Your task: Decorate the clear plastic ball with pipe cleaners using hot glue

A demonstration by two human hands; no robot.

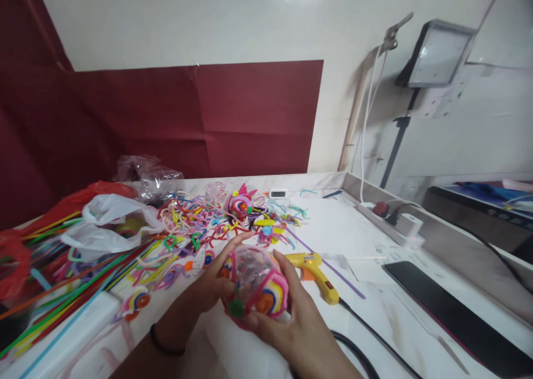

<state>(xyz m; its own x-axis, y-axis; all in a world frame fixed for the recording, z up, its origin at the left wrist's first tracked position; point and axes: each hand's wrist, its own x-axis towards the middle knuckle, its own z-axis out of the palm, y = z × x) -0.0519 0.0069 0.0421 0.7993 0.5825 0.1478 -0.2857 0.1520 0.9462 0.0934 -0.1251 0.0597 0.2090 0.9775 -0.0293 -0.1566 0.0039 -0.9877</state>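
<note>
Between my two hands is a clear plastic ball with coils and strips of pink, yellow, blue and orange pipe cleaner on it and a green patch at its lower left. My left hand is wrapped round its left side, with the thumb on the front. On the other side my right hand grips it, fingers behind and thumb low on the front. Just beyond my right hand lies a yellow hot glue gun with a black cord. A finished-looking colourful ball stands farther back among pipe cleaner pieces.
Loose pipe cleaner pieces cover the table's back middle. Long pipe cleaners and a white plastic bag lie left. At right are a black phone-like slab, a power strip and a purple pipe cleaner. A small digital display stands behind.
</note>
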